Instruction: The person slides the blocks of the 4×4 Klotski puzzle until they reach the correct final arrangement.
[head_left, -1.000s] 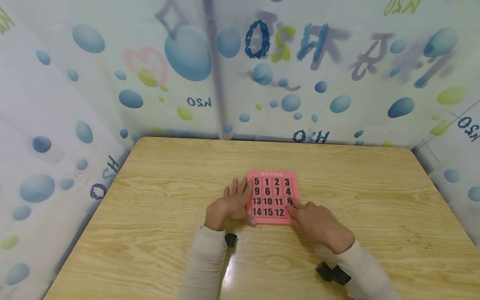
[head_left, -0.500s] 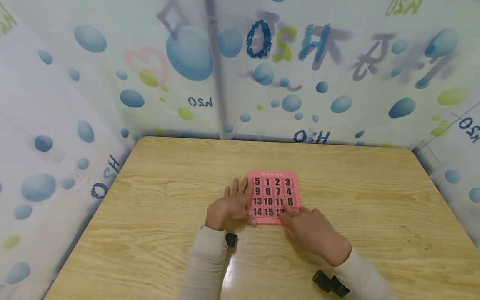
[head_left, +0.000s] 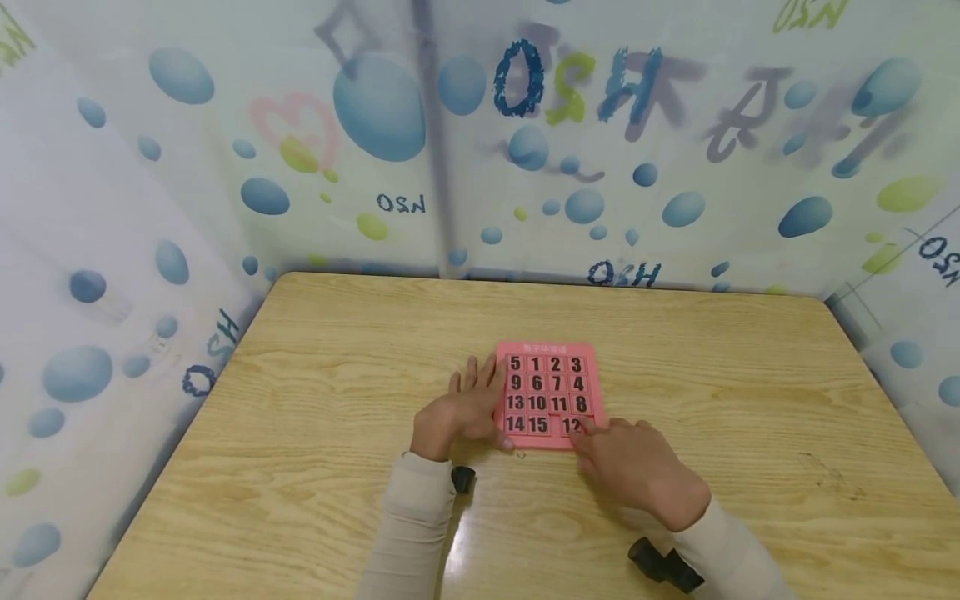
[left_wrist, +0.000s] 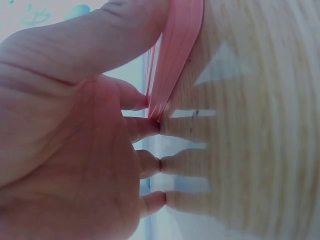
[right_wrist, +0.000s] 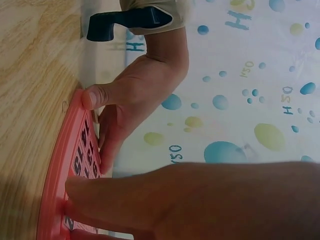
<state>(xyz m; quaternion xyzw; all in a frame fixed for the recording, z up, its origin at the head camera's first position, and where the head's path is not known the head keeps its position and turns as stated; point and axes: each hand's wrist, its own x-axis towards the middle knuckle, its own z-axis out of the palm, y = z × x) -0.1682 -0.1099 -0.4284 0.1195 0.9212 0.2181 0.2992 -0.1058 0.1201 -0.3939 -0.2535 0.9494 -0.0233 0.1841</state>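
A pink sliding number puzzle (head_left: pixel 551 348) lies flat on the table, its black-numbered tiles in rows. Along its left side, my left hand (head_left: pixel 459 414) rests with spread fingers, the thumb at the near-left corner. In the left wrist view the fingertips (left_wrist: pixel 154 202) touch the shiny tabletop and the thumb (left_wrist: pixel 95 42) lies against the puzzle's side. Over the near-right corner, my right hand (head_left: pixel 637 467) presses a fingertip on the 12 tile (head_left: pixel 570 425), partly covering it. A gap shows between that tile and the 15 tile (head_left: pixel 537 425). The 8 tile (head_left: pixel 581 404) sits just above.
The wood-grain table (head_left: pixel 360 333) extends around the puzzle on all sides. A wall sheet (head_left: pixel 480 167) printed with blue and green drops stands behind the table's far edge. Black wrist devices (head_left: pixel 663 567) are strapped near the beige sleeves.
My right hand has moved from the 8 tile down to the 12 tile. The 12 tile has slid right, opening a gap beside the 15. My left hand stays in place.
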